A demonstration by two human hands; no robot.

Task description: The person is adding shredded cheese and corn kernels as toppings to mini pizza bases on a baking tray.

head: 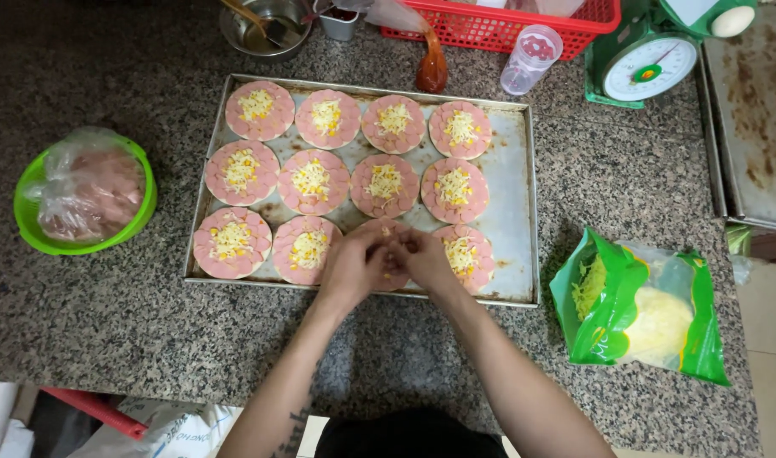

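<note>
While pinching shredded yellow cheese (pixel 390 231) together, left hand (pixel 351 267) + right hand (pixel 426 261) over near-row sausage-ringed mini pizza (pixel 386 246) | eleven of twelve on metal tray (pixel 515 178) topped | this one left

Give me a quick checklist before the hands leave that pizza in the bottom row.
1. Both hands over the third bottom-row pizza: left hand and right hand meet above it: ok.
2. Cheese on that pizza: hidden under the hands: cannot tell.
3. Other eleven pizzas topped with cheese and corn, such as the bottom-left one: ok.
4. Cheese bag open, right of the tray: ok.
5. Cheese held in the hands: cannot tell.
</note>
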